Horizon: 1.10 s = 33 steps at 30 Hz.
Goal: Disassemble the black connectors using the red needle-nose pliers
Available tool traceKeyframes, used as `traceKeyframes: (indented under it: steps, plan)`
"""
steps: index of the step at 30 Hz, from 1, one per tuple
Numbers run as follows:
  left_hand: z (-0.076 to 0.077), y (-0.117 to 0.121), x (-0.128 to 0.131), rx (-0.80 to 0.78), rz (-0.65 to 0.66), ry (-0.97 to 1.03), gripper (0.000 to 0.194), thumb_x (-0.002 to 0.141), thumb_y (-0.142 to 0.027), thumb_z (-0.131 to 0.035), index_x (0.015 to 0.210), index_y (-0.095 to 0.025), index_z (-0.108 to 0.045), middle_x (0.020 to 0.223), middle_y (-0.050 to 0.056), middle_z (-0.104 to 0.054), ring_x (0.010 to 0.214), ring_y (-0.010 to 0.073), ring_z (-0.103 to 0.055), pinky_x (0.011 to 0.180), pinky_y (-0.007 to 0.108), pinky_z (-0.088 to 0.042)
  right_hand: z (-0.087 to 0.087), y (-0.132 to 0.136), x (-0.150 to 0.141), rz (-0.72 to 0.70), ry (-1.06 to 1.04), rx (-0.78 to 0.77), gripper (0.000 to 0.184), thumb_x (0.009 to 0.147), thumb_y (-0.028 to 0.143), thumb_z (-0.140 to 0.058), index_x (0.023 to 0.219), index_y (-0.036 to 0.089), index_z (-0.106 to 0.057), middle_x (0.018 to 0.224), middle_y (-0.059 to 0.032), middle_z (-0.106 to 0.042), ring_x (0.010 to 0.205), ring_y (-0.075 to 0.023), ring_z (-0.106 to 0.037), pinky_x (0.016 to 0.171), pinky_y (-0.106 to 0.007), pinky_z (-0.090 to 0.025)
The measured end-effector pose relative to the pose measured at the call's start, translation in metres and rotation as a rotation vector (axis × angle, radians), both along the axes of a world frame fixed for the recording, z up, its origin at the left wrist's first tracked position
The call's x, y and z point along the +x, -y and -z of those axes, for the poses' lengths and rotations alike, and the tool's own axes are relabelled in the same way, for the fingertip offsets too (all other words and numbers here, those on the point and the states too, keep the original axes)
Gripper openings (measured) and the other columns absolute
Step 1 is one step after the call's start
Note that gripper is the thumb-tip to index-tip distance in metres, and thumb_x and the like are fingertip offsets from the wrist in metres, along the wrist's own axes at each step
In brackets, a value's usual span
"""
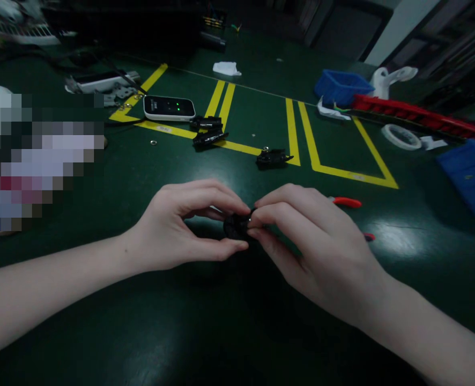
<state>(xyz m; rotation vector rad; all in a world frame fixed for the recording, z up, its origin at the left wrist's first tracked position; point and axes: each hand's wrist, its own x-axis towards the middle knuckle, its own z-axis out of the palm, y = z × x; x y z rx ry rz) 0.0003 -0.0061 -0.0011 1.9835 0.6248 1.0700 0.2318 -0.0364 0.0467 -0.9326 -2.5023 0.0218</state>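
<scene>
Both my hands meet over the dark green mat near the middle. My left hand pinches a small black round part between thumb and fingers. From the right, my right hand closes its fingertips on the same black part. Most of the part is hidden by my fingers. Red-handled pliers lie on the mat just behind my right hand, partly covered by it.
Three black parts lie on yellow floor-tape lines. A white-rimmed device with green lights sits at back left. Blue bins, a red strip and a tape roll are at right.
</scene>
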Motion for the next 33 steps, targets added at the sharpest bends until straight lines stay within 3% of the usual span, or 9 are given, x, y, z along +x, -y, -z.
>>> traceKeyframes:
  steps: [7,11,17,22,27,31,33]
  plan:
    - [0.005,-0.003,0.001,-0.085,0.046,-0.065,0.023,0.090,-0.023,-0.083,0.113,-0.021,-0.078,0.108,0.007,-0.081,0.094,0.0204,-0.081,0.081,0.027,-0.073,0.019,-0.002,0.005,0.009,-0.212,-0.147,0.009,0.103,0.013,-0.066,0.099,0.021,-0.066,0.097,-0.0039,-0.074,0.088,-0.0184,-0.071,0.073,-0.032,-0.054]
    - [0.008,-0.004,0.001,-0.060,0.069,-0.095,0.024,0.091,-0.023,-0.083,0.114,-0.022,-0.078,0.108,0.005,-0.081,0.095,0.0199,-0.080,0.084,0.029,-0.070,0.024,0.000,0.009,0.014,-0.268,-0.192,0.007,0.101,0.014,-0.070,0.099,0.021,-0.069,0.097,-0.0038,-0.075,0.089,-0.0189,-0.073,0.075,-0.033,-0.056]
    - [0.007,-0.007,0.001,0.014,0.038,-0.176,0.022,0.093,-0.025,-0.081,0.115,-0.022,-0.077,0.109,0.005,-0.081,0.098,0.0202,-0.079,0.085,0.031,-0.066,0.024,0.001,0.010,0.036,-0.247,-0.230,0.007,0.097,0.015,-0.075,0.101,0.020,-0.074,0.096,-0.0033,-0.076,0.090,-0.0199,-0.073,0.077,-0.035,-0.058]
    - [0.005,-0.007,0.001,-0.001,0.003,-0.215,0.018,0.097,-0.029,-0.076,0.113,-0.021,-0.077,0.106,0.006,-0.082,0.095,0.0204,-0.078,0.082,0.033,-0.063,0.021,0.001,0.020,0.086,-0.171,-0.182,0.015,0.102,0.022,-0.068,0.115,0.021,-0.076,0.104,-0.0059,-0.077,0.097,-0.0222,-0.074,0.079,-0.038,-0.060]
    - [0.002,-0.006,0.000,0.006,-0.080,-0.397,0.020,0.099,-0.033,-0.073,0.116,-0.022,-0.076,0.117,0.006,-0.082,0.111,0.0263,-0.076,0.101,0.047,-0.057,0.028,-0.001,0.074,0.274,-0.028,-0.105,0.034,0.103,0.035,-0.067,0.134,0.022,-0.071,0.123,-0.0136,-0.075,0.113,-0.0331,-0.072,0.095,-0.054,-0.059]
    - [0.002,-0.006,0.000,-0.007,-0.068,-0.507,0.025,0.099,-0.031,-0.071,0.124,-0.025,-0.074,0.128,0.006,-0.080,0.124,0.0288,-0.072,0.110,0.052,-0.052,0.044,-0.011,0.134,0.402,0.067,-0.124,0.078,0.095,0.067,-0.069,0.158,0.022,-0.056,0.154,-0.0218,-0.061,0.137,-0.0473,-0.060,0.107,-0.068,-0.053]
    - [0.004,-0.007,0.000,-0.009,-0.055,-0.528,0.026,0.100,-0.030,-0.070,0.126,-0.026,-0.073,0.130,0.006,-0.080,0.127,0.0290,-0.070,0.111,0.054,-0.052,0.051,-0.015,0.154,0.443,0.109,-0.167,0.088,0.094,0.076,-0.064,0.162,0.022,-0.051,0.156,-0.0232,-0.059,0.139,-0.0489,-0.060,0.106,-0.070,-0.054]
